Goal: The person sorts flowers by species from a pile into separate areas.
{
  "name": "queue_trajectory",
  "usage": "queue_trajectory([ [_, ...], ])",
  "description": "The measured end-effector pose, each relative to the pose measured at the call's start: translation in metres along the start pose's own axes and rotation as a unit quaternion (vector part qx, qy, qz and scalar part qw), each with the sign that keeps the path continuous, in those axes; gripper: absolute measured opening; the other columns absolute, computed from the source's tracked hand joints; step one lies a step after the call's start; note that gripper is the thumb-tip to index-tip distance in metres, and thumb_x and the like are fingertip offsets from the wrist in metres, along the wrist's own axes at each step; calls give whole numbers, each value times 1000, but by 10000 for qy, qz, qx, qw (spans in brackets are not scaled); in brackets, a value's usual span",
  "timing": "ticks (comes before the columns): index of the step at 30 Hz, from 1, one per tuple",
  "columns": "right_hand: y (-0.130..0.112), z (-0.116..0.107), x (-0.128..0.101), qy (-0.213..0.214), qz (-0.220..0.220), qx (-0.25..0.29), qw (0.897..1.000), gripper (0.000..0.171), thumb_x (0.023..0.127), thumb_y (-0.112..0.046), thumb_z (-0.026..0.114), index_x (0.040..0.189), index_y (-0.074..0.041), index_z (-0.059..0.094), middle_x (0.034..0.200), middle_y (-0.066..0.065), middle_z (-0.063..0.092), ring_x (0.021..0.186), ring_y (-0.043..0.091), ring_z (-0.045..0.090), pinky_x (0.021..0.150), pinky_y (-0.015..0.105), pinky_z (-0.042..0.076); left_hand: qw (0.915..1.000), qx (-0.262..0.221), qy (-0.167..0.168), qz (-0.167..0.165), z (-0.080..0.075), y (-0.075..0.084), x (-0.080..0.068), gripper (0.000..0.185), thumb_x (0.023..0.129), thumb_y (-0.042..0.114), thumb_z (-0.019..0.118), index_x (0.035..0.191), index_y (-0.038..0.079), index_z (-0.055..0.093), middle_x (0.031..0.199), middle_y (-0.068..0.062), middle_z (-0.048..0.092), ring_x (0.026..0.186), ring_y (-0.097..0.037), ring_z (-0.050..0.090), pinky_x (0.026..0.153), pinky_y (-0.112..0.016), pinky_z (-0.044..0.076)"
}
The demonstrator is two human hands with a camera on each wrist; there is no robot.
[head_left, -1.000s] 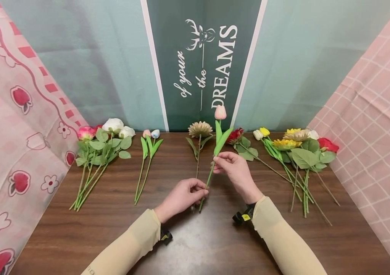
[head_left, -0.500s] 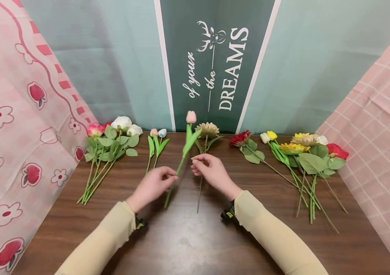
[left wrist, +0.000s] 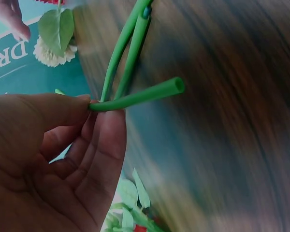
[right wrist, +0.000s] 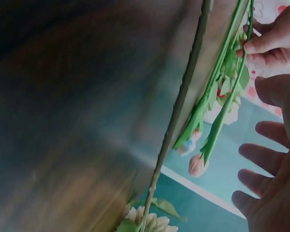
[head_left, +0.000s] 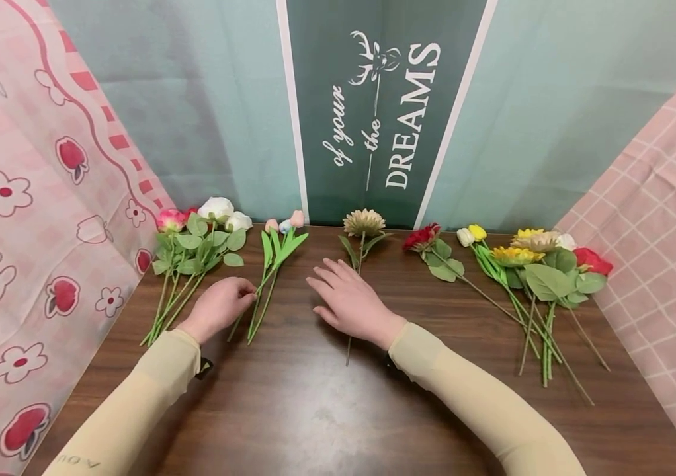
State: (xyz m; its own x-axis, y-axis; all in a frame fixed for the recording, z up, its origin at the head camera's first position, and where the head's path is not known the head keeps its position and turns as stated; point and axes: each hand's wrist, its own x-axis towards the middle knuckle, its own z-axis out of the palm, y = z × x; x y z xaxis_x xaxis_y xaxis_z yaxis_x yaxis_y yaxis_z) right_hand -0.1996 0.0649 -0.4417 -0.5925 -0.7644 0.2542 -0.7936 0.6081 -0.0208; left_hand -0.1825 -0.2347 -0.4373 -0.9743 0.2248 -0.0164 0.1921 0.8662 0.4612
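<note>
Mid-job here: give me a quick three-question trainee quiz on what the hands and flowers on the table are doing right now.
1. True or false: the right hand holds a flower.
2. What does the left hand have in its grip? A) pink tulip stem B) sunflower C) red rose
3. Fill in: the beige flower lies with its stem passing under the ____ hand.

Key
1. False; its fingers are spread, holding nothing.
2. A
3. right

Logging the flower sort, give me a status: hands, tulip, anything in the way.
Left hand pinches the pink tulip stem. Right hand open, flat over the tan flower's stem. Tulip lies beside two other tulips. Nothing in the way.
</note>
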Motion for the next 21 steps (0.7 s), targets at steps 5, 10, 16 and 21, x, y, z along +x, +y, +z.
queue_trajectory([
  [5, -5, 4, -1, -105, -306, 69, 9995, 51, 99, -37, 67, 141, -10, 60, 150, 15, 52, 150, 37, 29, 123, 50, 20, 10000, 38, 3, 14, 8, 1, 4, 14, 97, 13, 67, 102, 4, 76, 104, -13, 71, 102, -32, 67, 89, -51, 52],
  [10, -5, 4, -7, -96, -390, 116, 9991, 46, 98, -34, 70, 136, -9, 65, 148, 16, 54, 150, 37, 29, 123, 50, 21, 9999, -104, 57, -45, 15, 2, 8, 9, 95, 11, 69, 100, 5, 73, 99, -10, 71, 93, -27, 67, 85, -49, 53],
  [16, 0, 3, -11, -137, -372, 206, 9990, 44, 98, -34, 69, 135, -10, 66, 147, 15, 54, 151, 36, 28, 124, 47, 15, 9993, -307, -47, -224, 16, 4, 8, 10, 95, 14, 70, 102, 6, 68, 95, -7, 71, 88, -24, 67, 81, -47, 53],
  [21, 6, -3, -14, -300, -221, 298, 9989, 44, 99, -35, 67, 137, -12, 65, 149, 13, 53, 150, 35, 29, 124, 49, 17, 9994, -135, -29, -333, 12, 9, 5, 25, 96, 24, 70, 111, 3, 68, 100, -10, 69, 91, -27, 65, 82, -49, 52],
])
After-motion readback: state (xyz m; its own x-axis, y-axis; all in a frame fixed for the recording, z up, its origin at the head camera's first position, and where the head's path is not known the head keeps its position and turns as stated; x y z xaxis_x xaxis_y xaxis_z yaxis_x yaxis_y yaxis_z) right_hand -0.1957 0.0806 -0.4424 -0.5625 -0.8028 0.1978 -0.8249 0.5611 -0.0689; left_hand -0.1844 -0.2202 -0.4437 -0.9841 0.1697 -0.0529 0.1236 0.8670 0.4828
